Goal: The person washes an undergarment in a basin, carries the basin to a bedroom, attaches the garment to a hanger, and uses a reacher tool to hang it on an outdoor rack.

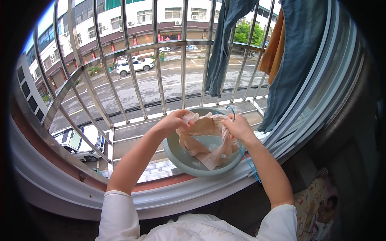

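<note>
A thin pale-pink undergarment (202, 150), apparently a bra, hangs in a loop between my two hands over a grey-green plastic basin (193, 172). My left hand (177, 121) pinches the garment's upper left edge between thumb and fingers. On the other side, my right hand (239, 128) grips the upper right edge. A blue clothes hanger (254, 170) runs past that same hand, its hook above the knuckles and its lower part below the wrist; whether the fingers hold it is hidden. The basin sits at the window sill, and the garment's lower end hangs inside it.
Metal security bars (183, 75) stand beyond the basin, above a street with a white car (135, 64). Blue trousers (292, 60) and an orange-brown garment (273, 54) hang at right beside the sliding window frame (307, 99). A person (327, 211) lies on patterned bedding at lower right.
</note>
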